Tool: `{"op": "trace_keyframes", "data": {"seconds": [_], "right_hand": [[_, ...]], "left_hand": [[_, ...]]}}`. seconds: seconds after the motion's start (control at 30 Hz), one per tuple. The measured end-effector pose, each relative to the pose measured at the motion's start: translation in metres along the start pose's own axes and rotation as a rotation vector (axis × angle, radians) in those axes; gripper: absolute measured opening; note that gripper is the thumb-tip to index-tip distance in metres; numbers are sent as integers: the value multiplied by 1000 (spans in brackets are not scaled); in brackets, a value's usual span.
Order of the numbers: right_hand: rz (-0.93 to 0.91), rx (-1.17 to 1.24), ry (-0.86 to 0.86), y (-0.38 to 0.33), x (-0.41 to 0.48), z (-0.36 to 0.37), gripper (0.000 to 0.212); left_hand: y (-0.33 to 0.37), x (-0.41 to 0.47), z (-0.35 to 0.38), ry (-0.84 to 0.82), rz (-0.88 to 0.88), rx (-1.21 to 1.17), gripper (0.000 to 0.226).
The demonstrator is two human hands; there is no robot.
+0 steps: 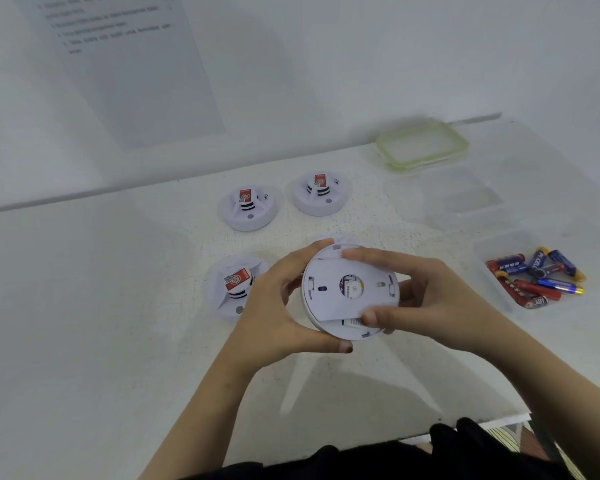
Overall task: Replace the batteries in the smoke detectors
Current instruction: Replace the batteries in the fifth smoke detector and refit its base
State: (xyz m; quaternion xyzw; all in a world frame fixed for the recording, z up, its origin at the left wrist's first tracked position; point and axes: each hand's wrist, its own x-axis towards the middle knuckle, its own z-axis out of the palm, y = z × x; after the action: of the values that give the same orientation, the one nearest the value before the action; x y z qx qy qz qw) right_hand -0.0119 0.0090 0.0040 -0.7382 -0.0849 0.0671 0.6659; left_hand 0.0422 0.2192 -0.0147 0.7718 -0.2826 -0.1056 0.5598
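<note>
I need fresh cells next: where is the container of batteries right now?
In the head view, the clear container of batteries sits at the far right, beside the right hand and nearer than the green-rimmed lids.

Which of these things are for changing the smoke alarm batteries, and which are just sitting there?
For the job: the smoke detector held by the left hand and right hand; three other detectors on the table; the batteries.
Just lying about: green-rimmed lids; empty clear container; printed sheet on the wall.
</note>
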Motion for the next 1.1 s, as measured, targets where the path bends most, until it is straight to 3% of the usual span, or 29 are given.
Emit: {"op": "trace_keyframes", "data": {"seconds": [0.3, 0.5, 0.77, 0.93, 1.1], "right_hand": [[-154, -204, 168, 3, 0, 15, 53], [-187, -140, 204, 3, 1, 19, 50], [-105, 161, 44, 4, 2, 13, 48], [-94, 81, -32, 6, 0, 2, 51], [-20, 179, -184, 3, -5, -8, 53]], "left_hand": [[1, -2, 5, 69, 31, 25, 100], [5, -4, 4, 102, 43, 0, 99], [7, -4, 0, 30, 19, -36, 101], [6, -3, 1, 25, 2, -59, 100], [2, -4, -1, -16, -5, -70, 103]]}}
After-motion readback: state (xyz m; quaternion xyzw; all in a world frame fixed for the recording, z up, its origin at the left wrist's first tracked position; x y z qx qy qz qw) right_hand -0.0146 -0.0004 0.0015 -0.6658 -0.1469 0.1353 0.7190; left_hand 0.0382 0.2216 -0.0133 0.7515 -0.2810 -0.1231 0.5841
